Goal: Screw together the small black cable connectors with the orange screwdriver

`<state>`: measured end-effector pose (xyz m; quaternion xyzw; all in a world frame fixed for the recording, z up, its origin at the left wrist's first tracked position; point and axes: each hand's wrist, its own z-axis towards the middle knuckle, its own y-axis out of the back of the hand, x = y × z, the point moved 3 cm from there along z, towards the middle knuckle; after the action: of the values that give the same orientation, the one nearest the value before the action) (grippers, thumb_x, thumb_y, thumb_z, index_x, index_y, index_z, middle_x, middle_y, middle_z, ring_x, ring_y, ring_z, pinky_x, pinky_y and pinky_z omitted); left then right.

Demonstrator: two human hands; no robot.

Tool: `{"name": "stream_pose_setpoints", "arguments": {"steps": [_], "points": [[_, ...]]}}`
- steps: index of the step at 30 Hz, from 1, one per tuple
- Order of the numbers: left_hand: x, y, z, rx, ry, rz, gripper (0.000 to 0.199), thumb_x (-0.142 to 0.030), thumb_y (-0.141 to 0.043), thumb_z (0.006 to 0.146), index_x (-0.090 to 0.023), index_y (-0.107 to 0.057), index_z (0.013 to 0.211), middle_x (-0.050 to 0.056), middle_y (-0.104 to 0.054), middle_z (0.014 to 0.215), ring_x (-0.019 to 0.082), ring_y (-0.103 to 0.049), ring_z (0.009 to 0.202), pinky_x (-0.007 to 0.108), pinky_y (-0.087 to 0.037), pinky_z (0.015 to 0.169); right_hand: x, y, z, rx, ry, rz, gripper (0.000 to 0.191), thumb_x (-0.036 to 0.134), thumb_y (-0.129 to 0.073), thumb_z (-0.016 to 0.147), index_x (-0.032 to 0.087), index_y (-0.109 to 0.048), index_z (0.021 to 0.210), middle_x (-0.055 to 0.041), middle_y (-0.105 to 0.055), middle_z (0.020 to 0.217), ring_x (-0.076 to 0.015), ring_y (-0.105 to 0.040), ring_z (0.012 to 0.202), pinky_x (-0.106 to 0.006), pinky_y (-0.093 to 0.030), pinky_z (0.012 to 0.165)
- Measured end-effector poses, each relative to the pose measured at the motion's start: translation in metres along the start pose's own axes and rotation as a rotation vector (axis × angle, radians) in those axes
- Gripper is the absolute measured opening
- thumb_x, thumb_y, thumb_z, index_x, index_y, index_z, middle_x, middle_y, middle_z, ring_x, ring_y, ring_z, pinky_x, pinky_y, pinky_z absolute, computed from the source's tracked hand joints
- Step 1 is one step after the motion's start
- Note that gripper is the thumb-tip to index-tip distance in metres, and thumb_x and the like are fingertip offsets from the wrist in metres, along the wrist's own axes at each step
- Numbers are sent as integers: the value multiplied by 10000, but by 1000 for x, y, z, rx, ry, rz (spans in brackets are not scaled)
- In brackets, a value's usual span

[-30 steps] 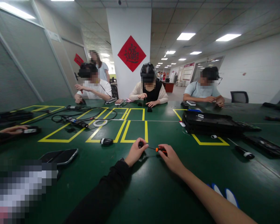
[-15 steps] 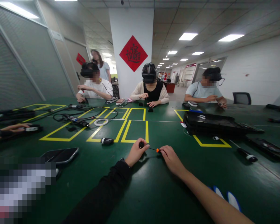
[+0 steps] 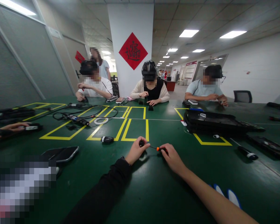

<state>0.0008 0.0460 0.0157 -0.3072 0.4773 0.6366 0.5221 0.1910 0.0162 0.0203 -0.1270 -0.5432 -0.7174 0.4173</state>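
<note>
My left hand (image 3: 135,151) is closed around a small black part (image 3: 141,143), which shows only partly between thumb and fingers. In my right hand (image 3: 174,159) is a screwdriver (image 3: 158,149) with an orange and black handle, gripped between thumb and fingers. Its thin shaft points left and its tip meets the part at my left fingertips; whether the tip sits in a screw is too small to tell. Both hands are just above the green table (image 3: 140,193).
A black cylindrical piece with a white band (image 3: 107,140) lies left of my hands. Farther left are a phone (image 3: 60,154) and black cables (image 3: 81,119). Black trays (image 3: 212,121) and another black cylinder (image 3: 247,153) are on the right. Several people sit opposite; a co-worker's hand (image 3: 16,127) reaches in at left.
My right fingers have shifted on the screwdriver, and more of its black handle shows now. My left hand keeps its hold on the black part in nearly the same place.
</note>
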Motion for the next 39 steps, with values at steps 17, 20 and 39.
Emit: {"name": "stream_pose_setpoints", "arguments": {"steps": [17,20,39], "points": [[-1,-1,0,5,-10,-5,225,-352,-603,697,-166,-499,768,-30,-506,700,90,-462,629,210,-370,615,6,2,-1,4,0,4,190,162,-428,803,194,-558,938,-46,-554,948,-168,-491,911,-318,-384,829],[-2,0,0,8,-20,9,212,-345,-593,707,-166,-497,769,-27,-506,710,94,-467,647,216,-371,636,6,2,-1,-1,-18,14,204,176,-478,775,193,-548,966,-46,-551,965,-170,-492,913,-315,-387,826],[0,-1,0,-12,-16,-13,195,-338,-583,708,-165,-506,754,-33,-500,683,92,-458,616,215,-366,614,2,1,-1,12,-5,-26,209,210,-384,846,189,-578,920,-54,-561,928,-170,-488,913,-327,-379,843]]}}
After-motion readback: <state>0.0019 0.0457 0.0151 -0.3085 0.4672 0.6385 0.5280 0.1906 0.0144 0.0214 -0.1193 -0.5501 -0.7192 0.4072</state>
